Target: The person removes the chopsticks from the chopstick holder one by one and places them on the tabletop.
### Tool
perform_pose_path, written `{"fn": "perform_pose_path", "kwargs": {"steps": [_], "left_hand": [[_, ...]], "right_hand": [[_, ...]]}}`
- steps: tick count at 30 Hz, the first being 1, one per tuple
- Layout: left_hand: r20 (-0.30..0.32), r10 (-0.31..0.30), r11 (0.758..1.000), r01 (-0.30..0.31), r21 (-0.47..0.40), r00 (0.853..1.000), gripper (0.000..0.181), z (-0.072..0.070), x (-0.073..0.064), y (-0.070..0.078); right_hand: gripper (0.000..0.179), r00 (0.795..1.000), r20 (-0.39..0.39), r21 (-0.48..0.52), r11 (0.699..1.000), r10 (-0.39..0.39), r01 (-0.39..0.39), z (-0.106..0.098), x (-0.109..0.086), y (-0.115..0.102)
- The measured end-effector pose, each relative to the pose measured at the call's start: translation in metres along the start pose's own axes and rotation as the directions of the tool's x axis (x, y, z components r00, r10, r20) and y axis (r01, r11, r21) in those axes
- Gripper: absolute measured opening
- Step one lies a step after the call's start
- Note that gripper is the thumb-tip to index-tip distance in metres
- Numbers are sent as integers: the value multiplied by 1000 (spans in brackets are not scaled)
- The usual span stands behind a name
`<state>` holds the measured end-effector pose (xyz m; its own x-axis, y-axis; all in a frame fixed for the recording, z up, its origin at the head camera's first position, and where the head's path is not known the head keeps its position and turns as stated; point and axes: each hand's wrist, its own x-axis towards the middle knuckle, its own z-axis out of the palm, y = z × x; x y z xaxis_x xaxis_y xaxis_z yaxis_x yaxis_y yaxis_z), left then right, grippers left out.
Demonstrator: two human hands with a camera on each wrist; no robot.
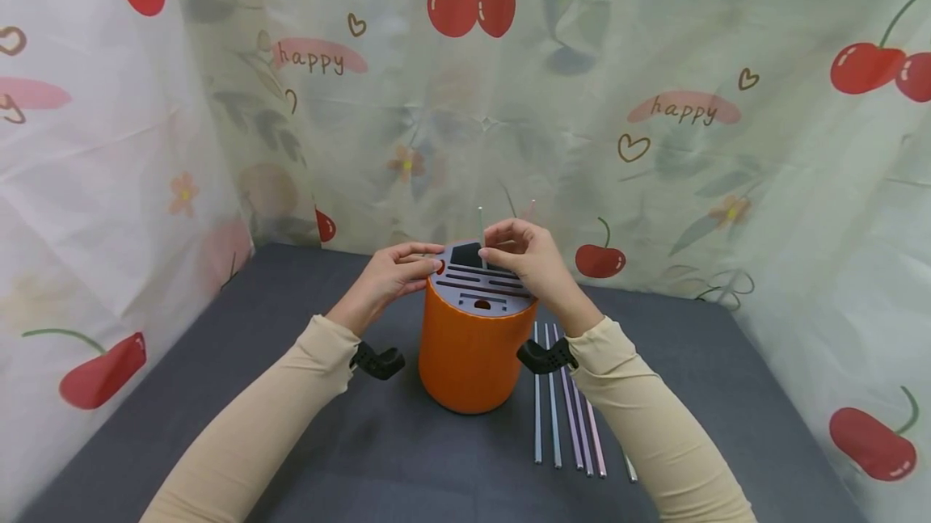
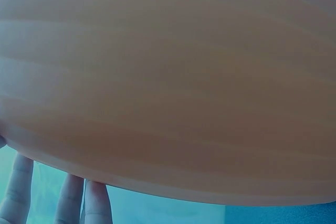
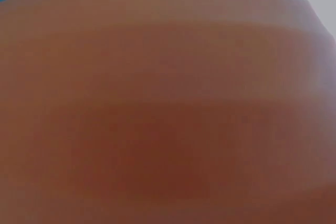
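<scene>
An orange round knife holder with a grey slotted top stands upright on the table. At the left of its rim, my left hand grips it, the thumb on the top edge; three fingertips show past the rim in the left wrist view. My right hand is over the back right of the top and pinches an upright, thin silvery straw at the dark opening. Behind that hand rises the tip of a pinkish straw. The holder's orange wall fills most of the right wrist view.
Several metal straws in blue, purple and pink lie side by side on the dark table, right of the holder. A pale straw lies partly under the right forearm. Cherry-print curtains enclose the back and sides.
</scene>
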<state>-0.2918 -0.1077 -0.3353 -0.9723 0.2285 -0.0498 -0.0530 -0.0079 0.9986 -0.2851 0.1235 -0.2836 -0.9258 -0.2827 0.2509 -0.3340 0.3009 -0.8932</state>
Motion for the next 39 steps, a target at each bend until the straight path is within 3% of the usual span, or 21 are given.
{"fn": "perform_pose_path", "kwargs": {"steps": [4,7,10,13,16,19,20,22,24,26,28,33,37,39], "left_hand": [[4,6,1000,-6,-1,1000,38,0,0,0],[6,8,1000,-8,1,1000,38,0,0,0],[11,14,1000,-14,-2,1000,38,0,-1,0],[17,23,1000,-23,-4,1000,39,1,-1,0],[23,26,1000,-26,-10,999,38,1,-2,0],[26,25,1000,-25,-10,999,38,1,-3,1],[24,23,1000,-23,-10,999,37,1,-3,1],[21,19,1000,-19,-7,1000,38,0,-3,1],[19,17,1000,-16,-8,1000,38,0,-3,1],[17,12,1000,-12,-12,1000,38,0,-3,1],[20,14,1000,-13,-14,1000,38,-1,-3,1],[25,15,1000,-15,-10,1000,38,-2,-3,1],[27,10,1000,-10,-11,1000,38,-2,-2,1],[28,10,1000,-9,-12,1000,38,-1,-2,1]], "right_hand": [[28,1000,-14,25,999,-25,25,-4,-1,-2],[25,997,-46,103,992,-68,73,-13,-1,-8],[20,981,-114,231,957,-154,177,-29,-3,-20],[20,946,-216,364,879,-243,309,-51,-8,-36],[20,895,-333,486,760,-296,431,-75,-17,-54],[19,849,-444,576,634,-288,516,-101,-27,-66],[20,834,-478,589,603,-276,537,-108,-30,-67],[22,809,-535,593,574,-243,565,-123,-36,-67],[25,794,-573,584,578,-203,569,-135,-39,-62],[29,783,-602,556,622,-158,552,-145,-42,-52],[34,787,-608,536,676,-106,505,-153,-43,-37],[50,844,-535,483,831,32,275,-169,-44,15],[47,889,-436,423,904,140,64,-172,-44,66],[42,901,-390,326,943,191,-59,-171,-46,91]]}}
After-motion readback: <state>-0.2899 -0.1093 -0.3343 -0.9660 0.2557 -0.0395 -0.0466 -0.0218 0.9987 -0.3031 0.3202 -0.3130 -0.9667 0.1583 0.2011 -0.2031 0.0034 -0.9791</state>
